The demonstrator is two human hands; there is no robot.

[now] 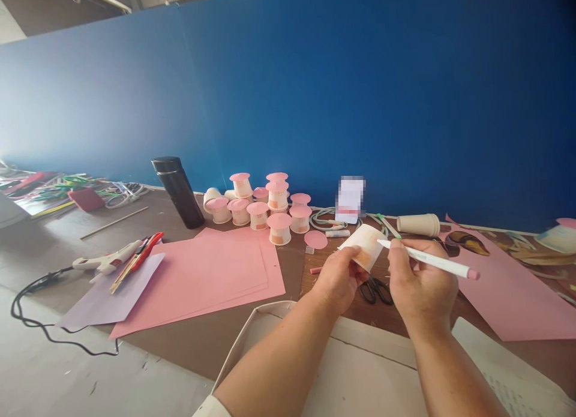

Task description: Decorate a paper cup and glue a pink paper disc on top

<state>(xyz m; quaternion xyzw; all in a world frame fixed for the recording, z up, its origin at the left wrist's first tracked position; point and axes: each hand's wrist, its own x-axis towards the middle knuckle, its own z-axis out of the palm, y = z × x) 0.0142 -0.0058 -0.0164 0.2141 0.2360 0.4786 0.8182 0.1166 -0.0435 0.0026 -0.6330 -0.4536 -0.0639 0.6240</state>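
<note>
My left hand point(338, 277) holds a small white paper cup point(364, 246) with an orange patch, tilted on its side above the brown table point(193, 339). My right hand point(420, 280) grips a white pen point(432, 260) with a pink end cap, its tip touching the cup. Black scissors point(375, 289) lie on the table just below both hands. A loose pink paper disc point(315, 239) rests left of the cup.
Several cups topped with pink discs point(270, 207) cluster at the back beside a black flask point(179, 192). Pink paper sheets point(211, 273) lie left, another pink sheet point(508, 291) right. A glue gun point(105, 261), red cutter point(139, 255), stacked cups point(418, 225) and cables point(324, 219) lie around.
</note>
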